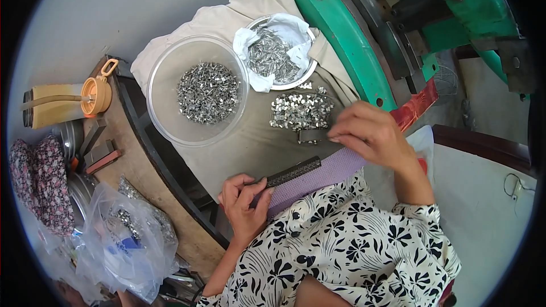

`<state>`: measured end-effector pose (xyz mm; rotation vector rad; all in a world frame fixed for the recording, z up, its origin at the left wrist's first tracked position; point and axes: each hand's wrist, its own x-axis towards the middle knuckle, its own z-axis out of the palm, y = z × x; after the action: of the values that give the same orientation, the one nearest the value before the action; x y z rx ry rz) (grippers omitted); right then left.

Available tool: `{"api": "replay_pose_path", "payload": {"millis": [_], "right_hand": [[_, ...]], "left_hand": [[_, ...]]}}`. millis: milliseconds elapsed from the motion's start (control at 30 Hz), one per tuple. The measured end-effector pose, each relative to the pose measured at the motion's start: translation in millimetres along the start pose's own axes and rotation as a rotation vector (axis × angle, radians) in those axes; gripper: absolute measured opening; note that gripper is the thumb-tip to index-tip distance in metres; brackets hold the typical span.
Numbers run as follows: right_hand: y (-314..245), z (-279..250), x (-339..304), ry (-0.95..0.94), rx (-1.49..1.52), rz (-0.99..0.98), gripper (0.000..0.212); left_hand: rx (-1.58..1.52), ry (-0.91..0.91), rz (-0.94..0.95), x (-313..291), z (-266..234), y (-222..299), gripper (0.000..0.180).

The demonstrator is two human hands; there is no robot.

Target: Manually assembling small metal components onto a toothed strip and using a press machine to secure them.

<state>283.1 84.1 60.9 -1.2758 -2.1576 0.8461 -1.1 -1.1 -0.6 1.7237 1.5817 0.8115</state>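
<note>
Fingertips of my left hand [245, 216] are holding the left end of a dark, ridged strip [294, 172], which is lying along the far edge of a purple woven mat [310, 183]. My right hand [372, 136] is hovering past the strip's right end, its fingers drawn close together; I am not managing to tell whether they are pinching anything. The strip is looking like metal, so I am judging it stiff and fairly weighty for its slimness, with the ridges giving my skin some bite. The left end is offering a good hold, leaving most of the length uncovered. The mat is seeming soft and flexible, likely to be sagging if lifted by one end. Just beyond, a flat metal block [313, 135] is lying on the cloth-covered tabletop [222, 162], beside a heap of tiny bright pieces [300, 110]; these are looking light, hard and easily scattered, best taken singly between fingertips. Farther left, a clear tub [165, 88] is containing darker bits [207, 92], and a lined bowl [297, 83] is containing slim pins [272, 54]. Far right, a green machine [347, 51] is standing.
</note>
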Motion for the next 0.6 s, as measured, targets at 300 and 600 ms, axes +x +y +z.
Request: {"api": "replay_pose_path", "payload": {"millis": [300,600], "right_hand": [[-4,45,-55,0.132,-0.220,0.101,0.032],[2,63,-57,0.199,-0.217,0.134,0.034]], "left_hand": [[-0.039,-0.007,-0.001,0,2,-2,0.028],[-0.038,-0.013,-0.005,1,1,-2,0.029]]}}
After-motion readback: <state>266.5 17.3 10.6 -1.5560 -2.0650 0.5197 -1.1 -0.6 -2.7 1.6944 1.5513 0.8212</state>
